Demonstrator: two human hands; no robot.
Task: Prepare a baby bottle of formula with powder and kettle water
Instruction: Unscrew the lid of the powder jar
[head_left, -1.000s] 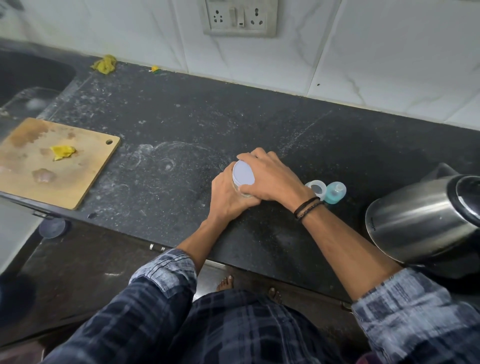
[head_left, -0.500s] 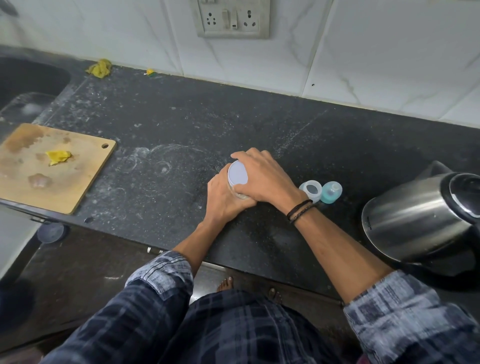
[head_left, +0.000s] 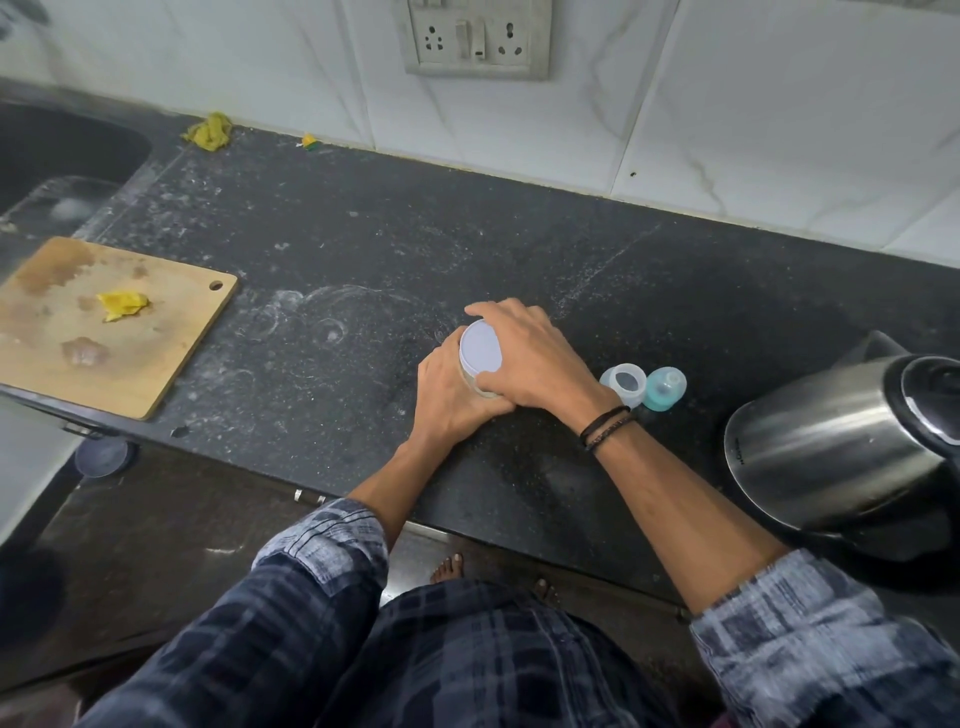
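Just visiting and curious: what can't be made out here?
1. Jar, head view: the left hand and right hand wrap it; only its white lid shows, contents hidden.
2. Kettle, head view: cut off by the right edge.
3. Clear piece and teal piece beside the wrist: too small to identify.
4. Sink: cut off by the left edge.

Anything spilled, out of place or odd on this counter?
White powdery smears and ring marks cover the counter left of the jar. A yellow scrap and damp-looking stains sit on the cutting board. Nothing looks broken.
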